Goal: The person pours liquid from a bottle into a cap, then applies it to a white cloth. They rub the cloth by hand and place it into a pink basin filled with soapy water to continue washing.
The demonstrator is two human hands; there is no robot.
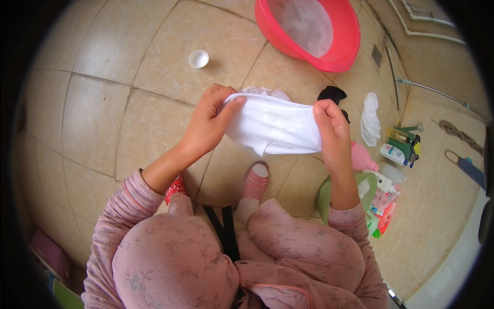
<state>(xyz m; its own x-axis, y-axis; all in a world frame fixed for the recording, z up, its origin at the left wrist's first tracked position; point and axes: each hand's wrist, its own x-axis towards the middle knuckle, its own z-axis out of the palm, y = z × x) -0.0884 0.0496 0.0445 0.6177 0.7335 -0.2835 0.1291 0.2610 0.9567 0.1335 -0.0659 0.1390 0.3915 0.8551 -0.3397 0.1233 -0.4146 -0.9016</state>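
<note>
A white cloth item (278, 123), wet with a few suds on its surface, is stretched between my two hands above the tiled floor. My left hand (212, 116) pinches its left end between thumb and fingers. The right end is gripped by my right hand (332, 125), thumb on the near face. Partly hidden behind the cloth, a pale pinkish fabric (266, 92) shows along its top edge. Beyond my hands stands a red plastic basin (285, 44) with foamy water (305, 25) in it.
A small white cup (199, 59) sits on the floor tiles. To the right lie a black cloth (332, 94) and a twisted white cloth (370, 119). Several bottles, including a white pump bottle (393, 153) and a pink bottle (362, 156), stand near a green bucket (324, 195).
</note>
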